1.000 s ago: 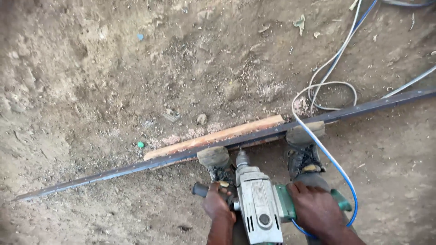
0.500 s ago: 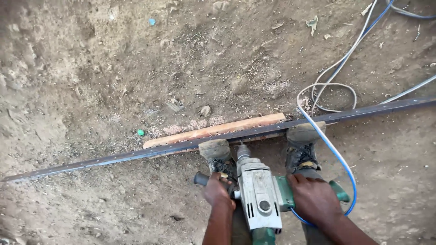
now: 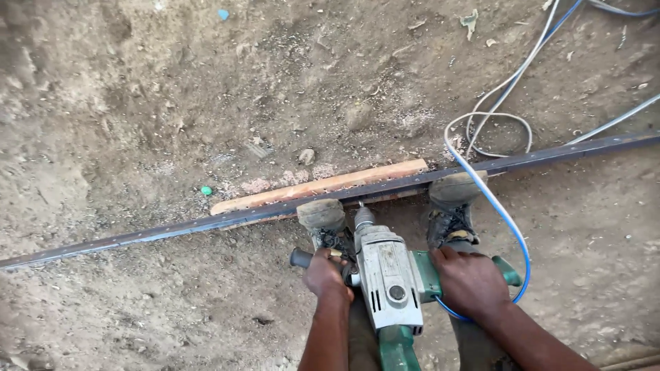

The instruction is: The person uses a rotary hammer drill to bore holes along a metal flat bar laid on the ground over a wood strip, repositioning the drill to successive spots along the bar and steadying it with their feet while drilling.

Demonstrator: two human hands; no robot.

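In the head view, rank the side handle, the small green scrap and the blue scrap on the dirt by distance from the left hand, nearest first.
From the left hand:
1. Black side handle of the drill, in its grip at the left.
2. Small green scrap, on the dirt just beyond the metal bar, up-left.
3. Blue scrap, far off at the top edge.

Only one label shows here: a pale grey, rectangular plate (image 3: 385, 260) on top of the drill (image 3: 388, 282) body, at about six o'clock. I see no packages, signs or screens anywhere on the dirt ground.
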